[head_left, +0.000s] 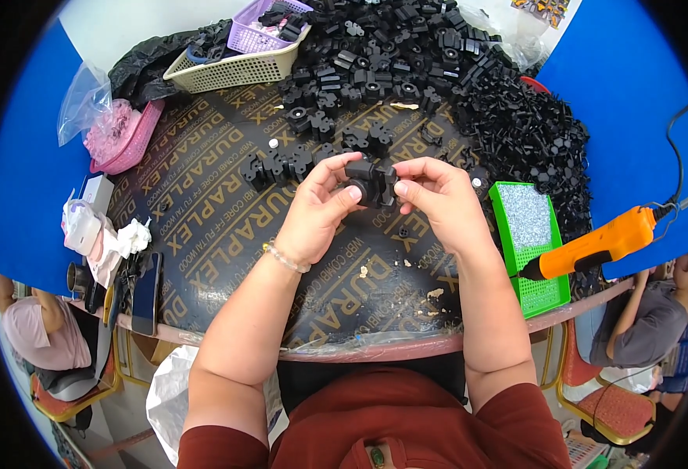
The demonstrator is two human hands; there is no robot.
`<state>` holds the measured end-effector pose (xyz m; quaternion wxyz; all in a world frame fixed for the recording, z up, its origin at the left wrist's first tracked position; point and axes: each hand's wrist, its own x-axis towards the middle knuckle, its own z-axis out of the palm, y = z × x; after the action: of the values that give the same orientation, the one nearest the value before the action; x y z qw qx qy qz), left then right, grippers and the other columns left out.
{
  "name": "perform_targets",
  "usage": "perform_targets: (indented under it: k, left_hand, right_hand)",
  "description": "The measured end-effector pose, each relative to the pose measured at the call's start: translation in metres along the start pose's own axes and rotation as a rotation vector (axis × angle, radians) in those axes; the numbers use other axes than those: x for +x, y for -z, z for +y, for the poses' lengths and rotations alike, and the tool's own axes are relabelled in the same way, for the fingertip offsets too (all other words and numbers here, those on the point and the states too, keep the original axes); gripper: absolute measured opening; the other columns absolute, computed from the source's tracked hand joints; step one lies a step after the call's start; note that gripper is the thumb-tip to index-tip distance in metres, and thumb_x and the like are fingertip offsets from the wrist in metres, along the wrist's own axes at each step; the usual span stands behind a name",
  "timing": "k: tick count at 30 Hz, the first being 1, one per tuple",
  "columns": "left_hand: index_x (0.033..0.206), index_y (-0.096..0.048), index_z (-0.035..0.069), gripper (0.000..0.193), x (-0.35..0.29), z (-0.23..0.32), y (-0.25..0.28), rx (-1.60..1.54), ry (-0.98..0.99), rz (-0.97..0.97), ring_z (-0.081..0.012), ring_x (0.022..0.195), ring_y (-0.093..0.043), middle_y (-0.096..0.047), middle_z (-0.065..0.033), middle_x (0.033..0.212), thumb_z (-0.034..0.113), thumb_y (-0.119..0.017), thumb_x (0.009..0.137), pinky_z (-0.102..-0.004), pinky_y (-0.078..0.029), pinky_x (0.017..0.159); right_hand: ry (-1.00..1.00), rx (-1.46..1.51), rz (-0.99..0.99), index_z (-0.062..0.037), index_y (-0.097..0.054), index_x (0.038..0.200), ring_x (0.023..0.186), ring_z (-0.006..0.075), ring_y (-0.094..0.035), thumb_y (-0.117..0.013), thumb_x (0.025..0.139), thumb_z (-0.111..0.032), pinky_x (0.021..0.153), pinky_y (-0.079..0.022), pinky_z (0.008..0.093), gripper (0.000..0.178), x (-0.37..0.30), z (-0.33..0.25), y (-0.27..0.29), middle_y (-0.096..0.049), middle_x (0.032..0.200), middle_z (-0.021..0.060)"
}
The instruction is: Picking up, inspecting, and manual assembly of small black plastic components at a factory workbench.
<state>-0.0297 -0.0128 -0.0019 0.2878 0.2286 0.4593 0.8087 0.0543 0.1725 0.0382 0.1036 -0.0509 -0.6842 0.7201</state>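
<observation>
Above the middle of the table, my two hands meet at a black plastic housing (365,173) with a round, lens-like ring on its near side. My left hand (319,205) pinches the housing from the left, its thumb over the ring. A thin black plastic piece (388,186) at the housing's right side is between the thumb and fingers of my right hand (441,195). Whether the two parts are joined I cannot tell. Just beyond my hands stand several similar black housings (277,166). A small black round part (404,232) lies on the table below the housing.
A green tray (543,298) of small silvery screws lies at the right, an orange electric screwdriver (598,241) across it. Black parts (391,59) heap up at the back. Baskets (227,74) stand back left; a phone (148,293) lies near left. People sit at both sides.
</observation>
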Motion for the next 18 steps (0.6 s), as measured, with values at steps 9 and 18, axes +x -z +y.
perform_targets:
  k: [9, 18]
  left_hand:
    - [0.137, -0.049, 0.010, 0.046, 0.000, -0.004, 0.001, -0.080, 0.008, 0.005, -0.0158, 0.111, -0.058, -0.059, -0.0061, 0.121, 0.006, -0.063, 0.093, -0.0344, -0.050, 0.094]
    - [0.137, -0.049, 0.011, 0.045, -0.001, -0.006, -0.002, -0.150, 0.059, -0.009, -0.0164, 0.112, -0.057, -0.058, -0.0066, 0.123, 0.006, -0.062, 0.094, -0.0350, -0.050, 0.095]
  right_hand:
    - [0.283, -0.443, 0.117, 0.0034, -0.072, 0.103, 0.072, 0.0117, -0.065, -0.072, 0.084, -0.006, 0.067, -0.053, 0.0231, 0.020, -0.006, -0.004, -0.009, -0.068, 0.092, 0.0076]
    - [0.349, -0.532, 0.058, 0.0038, -0.072, 0.103, 0.074, 0.0124, -0.066, -0.074, 0.081, -0.005, 0.067, -0.054, 0.0242, 0.024, -0.007, -0.007, -0.005, -0.068, 0.095, 0.0089]
